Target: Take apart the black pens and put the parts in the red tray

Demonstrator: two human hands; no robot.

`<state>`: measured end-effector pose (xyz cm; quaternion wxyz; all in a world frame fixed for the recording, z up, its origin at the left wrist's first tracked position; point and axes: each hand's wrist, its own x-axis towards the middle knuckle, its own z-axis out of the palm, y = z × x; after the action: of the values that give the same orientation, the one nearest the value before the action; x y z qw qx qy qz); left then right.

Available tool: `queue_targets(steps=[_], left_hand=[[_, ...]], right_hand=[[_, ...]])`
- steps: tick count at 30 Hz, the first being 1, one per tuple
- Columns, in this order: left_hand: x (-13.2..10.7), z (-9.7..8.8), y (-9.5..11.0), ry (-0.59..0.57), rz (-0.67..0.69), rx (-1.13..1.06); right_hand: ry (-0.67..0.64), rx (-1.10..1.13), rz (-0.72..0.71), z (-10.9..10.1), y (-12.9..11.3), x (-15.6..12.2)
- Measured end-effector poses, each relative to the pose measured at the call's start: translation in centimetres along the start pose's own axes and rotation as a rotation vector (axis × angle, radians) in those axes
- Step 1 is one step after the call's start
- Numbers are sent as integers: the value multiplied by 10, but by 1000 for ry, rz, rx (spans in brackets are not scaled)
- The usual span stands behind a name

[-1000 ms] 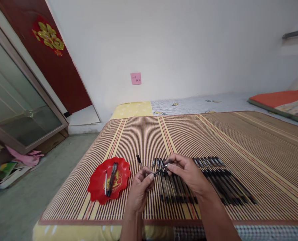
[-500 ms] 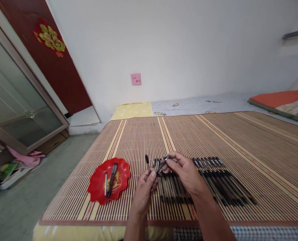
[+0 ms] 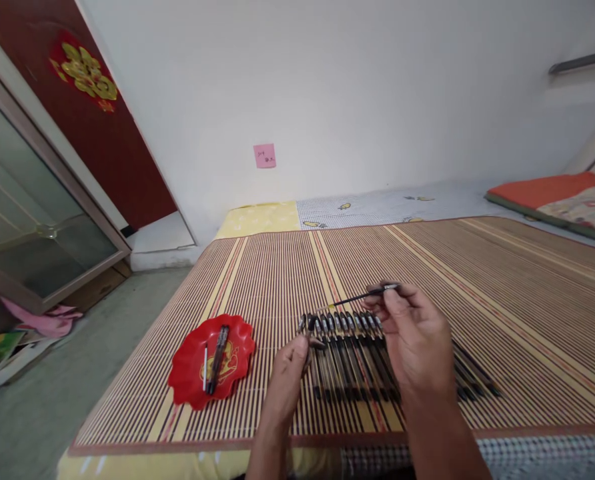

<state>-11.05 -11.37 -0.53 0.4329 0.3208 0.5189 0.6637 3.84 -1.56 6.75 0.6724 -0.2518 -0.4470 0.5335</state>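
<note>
My right hand (image 3: 417, 327) is closed on a thin pen refill (image 3: 353, 299), raised above the mat. Its dark ink runs to a small yellowish band near the far left end, and a silvery tip shows by the thumb. Lower and to the left, my left hand (image 3: 290, 367) pinches a pen barrel (image 3: 311, 325), mostly hidden by the fingers. Under and between both hands lies a row of black pens (image 3: 347, 353), side by side with caps pointing away. A red scalloped plate (image 3: 185, 363) to the left holds dark pens (image 3: 219, 360) and a white stick (image 3: 205, 368).
A striped bamboo mat (image 3: 257, 280) covers the bed. At the far right lies an orange folded quilt (image 3: 537, 193). A pink note (image 3: 264, 156) is stuck on the white wall. Left of the bed are the floor and a glass-panelled door (image 3: 42, 200).
My right hand has moved right and away from my left, drawing the long refill out into view. My left hand stays about where it was. The camera view has shifted slightly.
</note>
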Motion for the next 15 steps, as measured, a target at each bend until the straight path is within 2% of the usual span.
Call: queue_targets(steps=[5, 15], left_hand=[[-1, 1, 1, -25, -9, 74], [-1, 1, 3, -53, 9, 109]], right_hand=[[-59, -131, -3, -3, 1, -1], [-44, -150, -46, -5, -4, -2]])
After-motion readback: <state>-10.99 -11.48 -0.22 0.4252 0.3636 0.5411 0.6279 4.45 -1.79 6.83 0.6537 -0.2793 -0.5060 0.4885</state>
